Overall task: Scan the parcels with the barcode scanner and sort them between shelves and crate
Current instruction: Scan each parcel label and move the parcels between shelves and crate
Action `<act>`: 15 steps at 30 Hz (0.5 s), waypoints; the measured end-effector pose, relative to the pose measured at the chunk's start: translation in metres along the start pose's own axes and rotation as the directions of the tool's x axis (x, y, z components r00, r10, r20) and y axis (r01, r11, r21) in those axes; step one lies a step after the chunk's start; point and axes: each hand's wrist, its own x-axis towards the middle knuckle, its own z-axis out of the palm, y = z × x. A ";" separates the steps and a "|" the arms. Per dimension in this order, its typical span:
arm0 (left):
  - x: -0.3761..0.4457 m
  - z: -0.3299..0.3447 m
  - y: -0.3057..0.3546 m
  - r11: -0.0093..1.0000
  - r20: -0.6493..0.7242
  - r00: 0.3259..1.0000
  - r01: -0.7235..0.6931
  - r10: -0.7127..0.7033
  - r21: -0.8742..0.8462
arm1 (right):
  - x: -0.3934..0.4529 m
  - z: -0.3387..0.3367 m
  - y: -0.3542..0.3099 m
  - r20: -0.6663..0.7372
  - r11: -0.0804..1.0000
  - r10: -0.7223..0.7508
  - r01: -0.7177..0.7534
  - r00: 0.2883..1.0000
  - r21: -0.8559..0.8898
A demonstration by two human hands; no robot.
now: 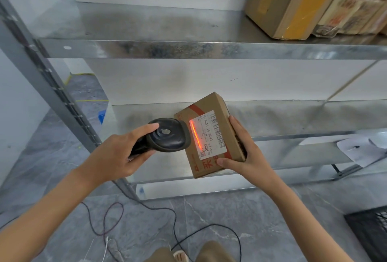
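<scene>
My left hand [117, 155] grips the handle of a black barcode scanner [167, 135], its head pointing right. A small brown cardboard parcel [211, 102] with red print and a white label is held in my right hand [245, 157], thumb on its near face and fingers along its right side. The scanner's red line falls on the label's left edge. Both are in front of the middle metal shelf [293, 119]. A corner of a black crate [370, 232] shows at the lower right.
The top shelf [167, 48] carries a row of cardboard parcels [293, 6] at its right end. A grey upright post [52, 94] runs down the left. The scanner cable [188, 234] loops over the grey floor. White paper [356, 150] lies on a lower shelf at right.
</scene>
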 end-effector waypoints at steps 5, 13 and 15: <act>0.002 -0.001 -0.004 0.999 -0.027 0.999 0.043 -0.042 0.027 | 0.002 0.001 0.001 -0.005 1.000 0.005 -0.005 1.000 -0.001; 0.005 -0.006 -0.004 0.998 -0.015 1.000 -0.014 0.015 0.067 | 0.002 0.006 0.001 0.000 1.000 0.007 -0.007 1.000 0.000; 0.007 -0.008 -0.005 0.994 -0.007 0.999 -0.052 0.053 0.093 | 0.002 0.006 0.001 -0.003 1.000 0.006 -0.006 1.000 0.002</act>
